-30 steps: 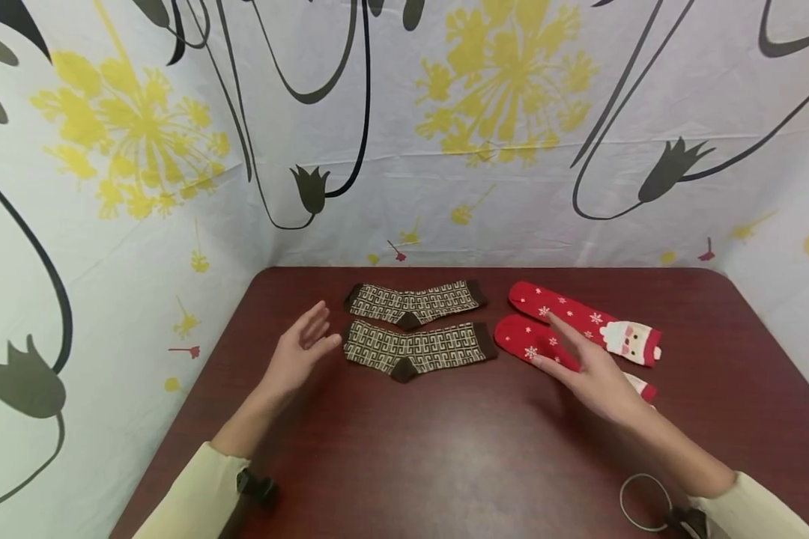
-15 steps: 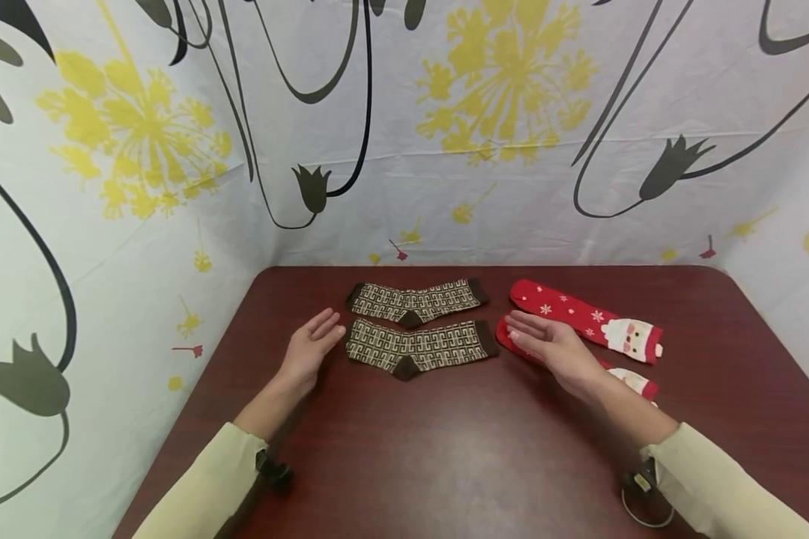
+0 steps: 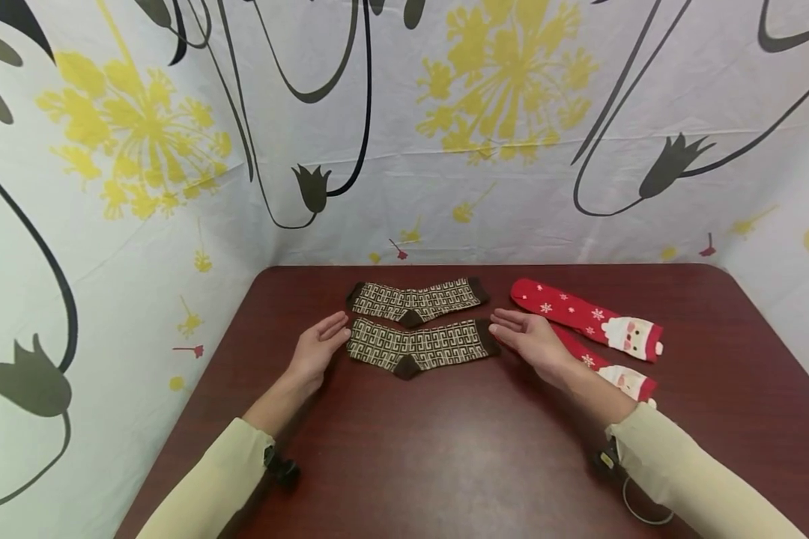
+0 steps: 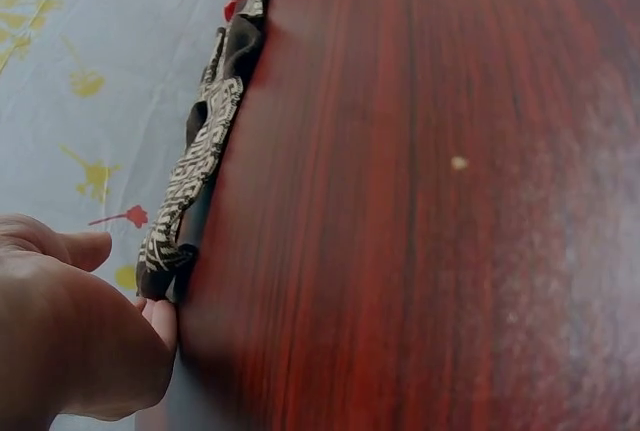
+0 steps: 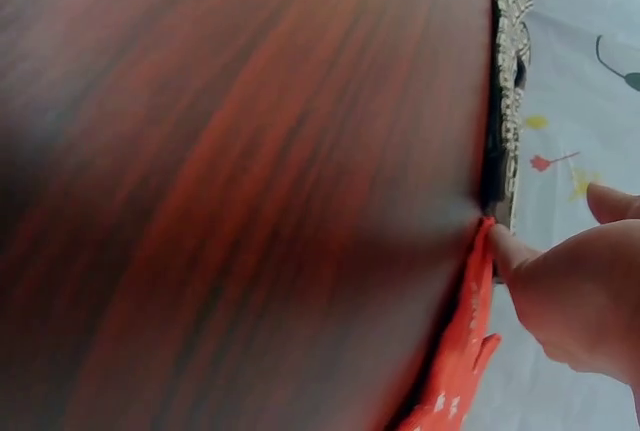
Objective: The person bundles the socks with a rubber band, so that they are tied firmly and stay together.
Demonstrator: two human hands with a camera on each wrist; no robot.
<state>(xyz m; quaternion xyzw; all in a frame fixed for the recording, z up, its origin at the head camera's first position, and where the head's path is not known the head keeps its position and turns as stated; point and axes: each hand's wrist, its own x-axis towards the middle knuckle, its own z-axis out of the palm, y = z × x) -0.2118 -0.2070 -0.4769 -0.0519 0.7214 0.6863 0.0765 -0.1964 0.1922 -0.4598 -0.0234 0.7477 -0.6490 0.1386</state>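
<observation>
Two patterned socks lie flat side by side mid-table in the head view: a near sock (image 3: 438,348) and a far sock (image 3: 384,300), cream and dark brown with dark heels. My left hand (image 3: 313,348) is at the near sock's left end, fingers extended and thumb raised. At its dark cuff on the right is my right hand (image 3: 532,343), fingers also straight. Whether either hand touches the sock, I cannot tell. In the left wrist view the toe end (image 4: 160,276) is right by the left fingers. The right forearm and hand partly cover the near red sock (image 3: 583,355).
A second red sock (image 3: 566,308) with snowflakes and a Santa face lies behind the near red one. All the socks are on a dark reddish-brown table (image 3: 445,449). A white cloth (image 3: 391,135) printed with flowers rises behind the table.
My right hand has moved left from over the red socks to the patterned sock's cuff, its fingers coming together. The left hand has shifted slightly right, toward the sock's other end.
</observation>
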